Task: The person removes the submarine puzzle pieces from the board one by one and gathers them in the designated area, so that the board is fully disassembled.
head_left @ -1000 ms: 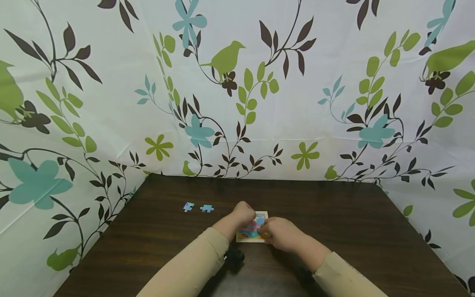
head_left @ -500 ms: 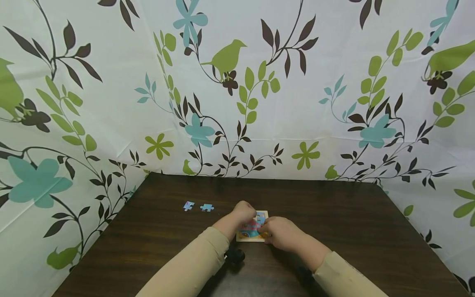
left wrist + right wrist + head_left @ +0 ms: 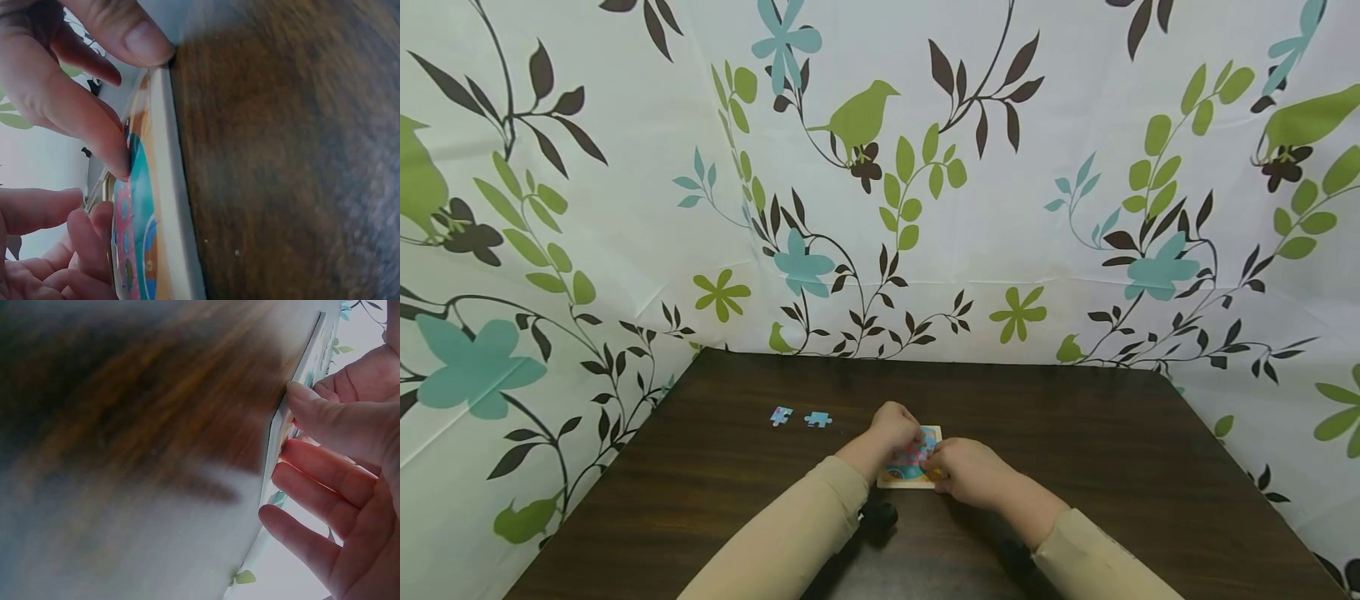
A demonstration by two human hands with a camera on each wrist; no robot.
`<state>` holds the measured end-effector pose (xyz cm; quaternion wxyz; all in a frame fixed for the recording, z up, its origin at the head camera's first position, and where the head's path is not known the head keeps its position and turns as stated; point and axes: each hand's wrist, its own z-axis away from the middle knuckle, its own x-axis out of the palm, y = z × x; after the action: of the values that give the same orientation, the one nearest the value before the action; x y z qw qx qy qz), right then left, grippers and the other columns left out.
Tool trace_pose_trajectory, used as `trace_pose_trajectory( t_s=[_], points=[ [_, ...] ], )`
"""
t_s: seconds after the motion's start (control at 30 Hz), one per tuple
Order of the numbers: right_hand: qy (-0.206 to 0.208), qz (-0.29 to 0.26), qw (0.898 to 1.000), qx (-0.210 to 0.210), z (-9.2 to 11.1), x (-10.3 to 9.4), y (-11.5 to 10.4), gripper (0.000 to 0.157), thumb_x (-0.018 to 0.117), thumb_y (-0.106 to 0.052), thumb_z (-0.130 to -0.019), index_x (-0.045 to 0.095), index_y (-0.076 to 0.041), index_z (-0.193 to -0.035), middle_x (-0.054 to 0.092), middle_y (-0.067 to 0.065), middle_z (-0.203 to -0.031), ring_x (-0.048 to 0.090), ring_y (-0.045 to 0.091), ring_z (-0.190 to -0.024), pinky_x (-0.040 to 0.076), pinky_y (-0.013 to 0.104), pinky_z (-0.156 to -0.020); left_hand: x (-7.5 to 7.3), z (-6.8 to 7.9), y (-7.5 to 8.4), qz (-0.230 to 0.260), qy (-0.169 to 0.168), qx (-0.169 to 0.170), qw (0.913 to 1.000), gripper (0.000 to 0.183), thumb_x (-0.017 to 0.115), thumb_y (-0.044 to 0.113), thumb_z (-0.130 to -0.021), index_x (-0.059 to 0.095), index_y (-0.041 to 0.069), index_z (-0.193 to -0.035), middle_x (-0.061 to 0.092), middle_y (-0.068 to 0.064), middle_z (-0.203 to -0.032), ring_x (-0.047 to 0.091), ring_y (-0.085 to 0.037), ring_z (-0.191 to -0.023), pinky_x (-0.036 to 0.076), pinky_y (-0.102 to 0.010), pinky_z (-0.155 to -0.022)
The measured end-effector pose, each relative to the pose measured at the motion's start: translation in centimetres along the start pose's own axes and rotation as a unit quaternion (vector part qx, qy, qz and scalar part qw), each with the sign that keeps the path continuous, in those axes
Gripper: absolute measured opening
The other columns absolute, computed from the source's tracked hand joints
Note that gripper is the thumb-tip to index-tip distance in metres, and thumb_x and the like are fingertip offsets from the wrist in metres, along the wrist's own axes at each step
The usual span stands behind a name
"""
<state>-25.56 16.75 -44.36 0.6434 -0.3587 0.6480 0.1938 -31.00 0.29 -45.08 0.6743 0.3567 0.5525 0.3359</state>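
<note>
A small jigsaw puzzle (image 3: 910, 472), pink, teal and blue inside a pale frame, lies flat on the dark table. My right hand (image 3: 967, 472) holds its near right corner: in the left wrist view the thumb (image 3: 147, 44) is at the front edge and a finger (image 3: 106, 147) touches the picture. My left hand (image 3: 893, 426) is over the puzzle's upper left, fingers bent down to the picture and hiding that part. Left fingers (image 3: 87, 244) show at the far side in the left wrist view; I cannot tell whether they pinch a piece.
Two loose blue puzzle pieces, one with pink (image 3: 781, 416) and one plain (image 3: 818, 419), lie on the table (image 3: 737, 492) left of the hands. A black object (image 3: 878, 518) shows under the left wrist. A patterned curtain (image 3: 970, 317) hangs behind the table.
My left hand has shifted slightly right over the puzzle, and the pale gap beside its fingertips no longer shows. The right hand has stayed at the corner.
</note>
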Motion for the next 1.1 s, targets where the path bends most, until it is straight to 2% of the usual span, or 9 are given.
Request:
trace_pose_trajectory(
  t_s=[0.2,0.43,0.6,0.7,0.93,1.1],
  points=[
    [0.004,0.004,1.000,-0.006,0.1,0.0,0.1,0.022,0.083,-0.009,-0.078,0.075,-0.011,-0.098,0.062,-0.006,-0.088,0.053,0.005,-0.076,0.050,0.028,-0.070,0.2,-0.1,0.0,-0.035,0.007,0.019,0.9992,0.018,0.077,-0.002,-0.073,0.061,0.005,-0.073,0.056,-0.004,-0.074,0.051,-0.018,-0.066,0.045,-0.029,-0.057],
    [0.008,0.010,1.000,-0.010,0.1,0.1,0.0,0.019,0.083,-0.009,-0.077,0.074,-0.013,-0.094,0.061,-0.007,-0.087,0.054,0.005,-0.077,0.050,0.028,-0.070,-0.2,-0.2,0.1,-0.010,0.022,0.018,0.9995,0.014,0.072,-0.004,-0.075,0.062,0.005,-0.077,0.058,-0.006,-0.078,0.054,-0.020,-0.067,0.047,-0.030,-0.055],
    [0.005,0.017,1.000,-0.001,0.0,0.0,-0.3,0.020,0.082,-0.010,-0.079,0.075,-0.013,-0.097,0.062,-0.005,-0.088,0.058,0.008,-0.080,0.051,0.031,-0.072,-1.9,-0.3,0.3,0.007,0.045,0.025,0.9987,0.012,0.072,0.001,-0.080,0.062,0.006,-0.083,0.059,-0.006,-0.082,0.055,-0.021,-0.070,0.046,-0.031,-0.057],
    [0.006,0.024,1.000,0.005,0.0,0.0,-0.4,0.021,0.082,-0.012,-0.080,0.076,-0.012,-0.100,0.063,-0.004,-0.089,0.060,0.010,-0.082,0.052,0.032,-0.074,-3.3,-0.5,0.1,-0.004,0.065,0.033,0.9973,0.014,0.075,0.002,-0.078,0.062,0.005,-0.085,0.059,-0.007,-0.084,0.055,-0.023,-0.073,0.047,-0.034,-0.060],
    [0.006,0.031,0.999,0.015,0.1,0.0,-0.5,0.021,0.082,-0.014,-0.080,0.077,-0.012,-0.100,0.063,-0.004,-0.089,0.058,0.010,-0.080,0.051,0.033,-0.072,-6.8,-1.2,-1.5,-0.005,0.096,0.024,0.9951,0.016,0.074,0.000,-0.077,0.066,0.002,-0.090,0.062,-0.010,-0.086,0.056,-0.024,-0.072,0.047,-0.034,-0.058],
    [0.011,0.038,0.999,0.019,0.2,0.1,-0.5,0.023,0.082,-0.015,-0.079,0.077,-0.011,-0.102,0.064,-0.004,-0.091,0.060,0.011,-0.082,0.052,0.034,-0.074,-8.3,-1.6,-2.9,-0.019,0.102,0.015,0.9944,0.014,0.072,-0.001,-0.075,0.069,0.002,-0.088,0.063,-0.009,-0.085,0.055,-0.024,-0.071,0.046,-0.033,-0.058]
  ],
)
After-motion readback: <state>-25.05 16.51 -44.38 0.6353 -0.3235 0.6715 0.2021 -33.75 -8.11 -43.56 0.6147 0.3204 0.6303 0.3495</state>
